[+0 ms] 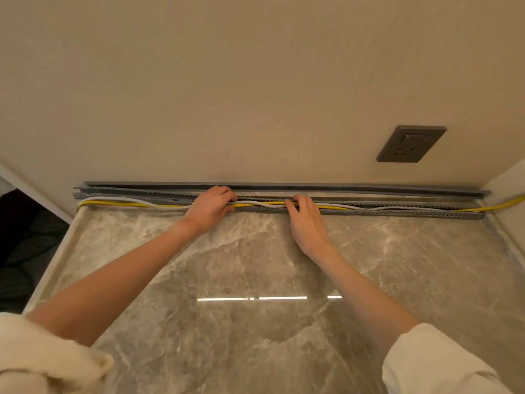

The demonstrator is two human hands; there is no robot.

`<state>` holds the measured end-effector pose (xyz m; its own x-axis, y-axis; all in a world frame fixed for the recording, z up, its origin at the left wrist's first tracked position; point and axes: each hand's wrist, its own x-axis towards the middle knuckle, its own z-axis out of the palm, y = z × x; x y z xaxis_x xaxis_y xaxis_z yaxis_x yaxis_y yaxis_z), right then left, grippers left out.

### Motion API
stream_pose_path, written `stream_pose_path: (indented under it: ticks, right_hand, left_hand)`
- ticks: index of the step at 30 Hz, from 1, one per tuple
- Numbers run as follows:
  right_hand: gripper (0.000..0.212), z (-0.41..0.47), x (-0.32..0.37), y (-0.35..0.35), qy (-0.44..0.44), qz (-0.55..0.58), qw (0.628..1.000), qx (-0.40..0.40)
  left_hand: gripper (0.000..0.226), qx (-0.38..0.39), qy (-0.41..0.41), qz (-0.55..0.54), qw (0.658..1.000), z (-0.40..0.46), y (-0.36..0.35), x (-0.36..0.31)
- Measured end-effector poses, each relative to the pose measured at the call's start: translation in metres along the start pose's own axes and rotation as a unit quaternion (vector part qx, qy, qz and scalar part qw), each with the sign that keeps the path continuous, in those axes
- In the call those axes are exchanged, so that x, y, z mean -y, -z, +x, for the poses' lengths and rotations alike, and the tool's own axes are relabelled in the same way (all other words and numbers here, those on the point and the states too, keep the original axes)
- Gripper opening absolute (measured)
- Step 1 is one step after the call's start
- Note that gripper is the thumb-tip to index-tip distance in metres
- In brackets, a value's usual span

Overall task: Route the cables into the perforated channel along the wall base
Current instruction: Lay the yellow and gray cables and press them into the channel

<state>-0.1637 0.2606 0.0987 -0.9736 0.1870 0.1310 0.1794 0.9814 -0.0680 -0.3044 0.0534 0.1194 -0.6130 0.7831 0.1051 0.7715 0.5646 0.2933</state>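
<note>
My two hands work a grey perforated channel (pixel 397 214) that runs along the far edge of a marble countertop (pixel 255 308), at the foot of a beige wall (pixel 227 81); at the far left corner a yellow cable (pixel 119 204) and a white cable (pixel 113 198) loop round together and lie side by side towards the middle; my left hand (pixel 208 207) curls knuckles-up over the channel, fingers bent down onto the cables, though whether they pinch them or only press I cannot tell, the tips being hidden; my right hand (pixel 306 220) lies flatter, fingers nearly straight, their ends resting on the yellow and white cables at the channel's near wall; past it the cables wander inside the channel, and the yellow one leaves at the far right corner, cut off by the frame; a dark wall socket (pixel 411 144) sits above, its markings too small to read; cream sleeves (pixel 431 365) are cropped at the bottom.
</note>
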Motion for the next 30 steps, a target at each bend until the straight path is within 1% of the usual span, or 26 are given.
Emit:
stream_pose_path:
  ticks: [2, 6, 8, 11, 13, 14, 16, 19, 21, 24, 27, 30]
  right_hand:
    - [0.056, 0.002, 0.0, -0.001, -0.002, -0.001, 1.0, 0.0]
    - [0.056, 0.0, 0.001, -0.003, 0.004, 0.012, 1.0, 0.003]
    - [0.055, -0.003, 0.002, -0.004, 0.001, 0.019, 1.0, -0.005]
    - [0.051, -0.008, 0.003, -0.006, 0.009, 0.003, 1.0, 0.001]
    - [0.05, -0.01, 0.003, -0.006, 0.013, -0.007, 1.0, 0.009]
    - [0.05, -0.01, 0.004, -0.006, 0.011, -0.008, 1.0, 0.013]
    - [0.05, -0.01, 0.007, -0.005, 0.007, -0.014, 1.0, 0.018]
    - [0.053, -0.01, 0.009, -0.004, 0.003, -0.018, 1.0, 0.025]
    - [0.055, -0.011, 0.01, -0.005, 0.007, -0.021, 0.999, 0.031]
    - [0.059, -0.01, 0.01, -0.005, 0.007, -0.041, 0.999, 0.029]
    - [0.062, -0.009, 0.013, -0.007, 0.006, -0.051, 0.998, 0.024]
    - [0.06, -0.008, 0.015, -0.007, 0.014, -0.046, 0.998, 0.038]
  left_hand:
    - [0.019, -0.013, 0.009, -0.021, 1.0, 0.001, -0.002, 0.0]
    - [0.014, -0.041, 0.067, -0.067, 0.995, 0.006, -0.005, -0.001]
    - [0.011, -0.053, 0.082, -0.078, 0.992, 0.008, -0.007, -0.002]
    - [0.007, -0.08, 0.102, -0.102, 0.986, 0.011, -0.01, -0.003]
    - [0.008, -0.099, 0.113, -0.12, 0.981, 0.011, -0.011, -0.002]
    - [0.009, -0.106, 0.11, -0.122, 0.981, 0.01, -0.011, -0.001]
    - [0.013, -0.115, 0.075, -0.106, 0.985, 0.006, -0.012, 0.0]
    - [0.017, -0.121, -0.009, -0.038, 0.992, -0.003, -0.012, 0.001]
    - [0.019, -0.125, -0.039, 0.006, 0.991, -0.009, -0.013, 0.004]
    - [0.025, -0.127, -0.05, 0.023, 0.99, -0.015, -0.013, 0.008]
    - [0.022, -0.123, -0.052, 0.026, 0.991, -0.02, -0.013, 0.008]
    - [0.021, -0.12, -0.03, 0.031, 0.992, -0.02, -0.013, 0.005]
